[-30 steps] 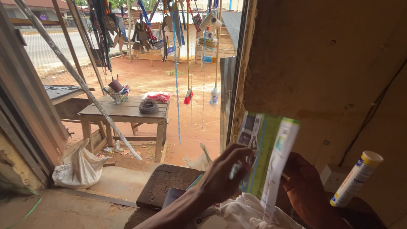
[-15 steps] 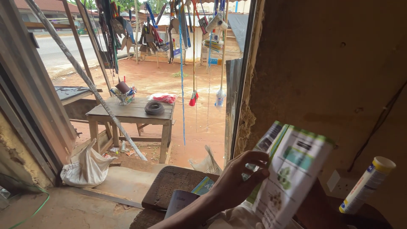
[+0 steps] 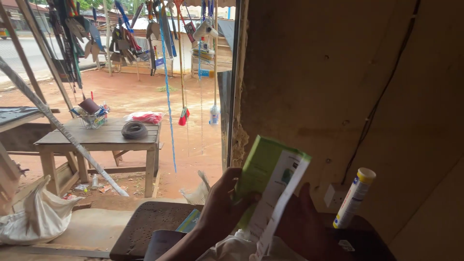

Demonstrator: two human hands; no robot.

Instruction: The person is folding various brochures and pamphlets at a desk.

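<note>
Green box with a white leaflet against it, held up between both hands just left of the wall. Left hand clamped on the box's left edge; right hand closed on the leaflet side, fingers mostly hidden. Risk: leaflet looks loose and could slide out. Tube leans on the wall right of the right hand; an elbow nudge could topple it.

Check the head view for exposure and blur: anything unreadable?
Head view: the sunlit yard behind the wooden table is bright but not blown out; the indoor wall is dim; both hands, left and right, sit in shadow, nearly silhouetted. The green box is lit and slightly soft; the white tube is sharp.
</note>
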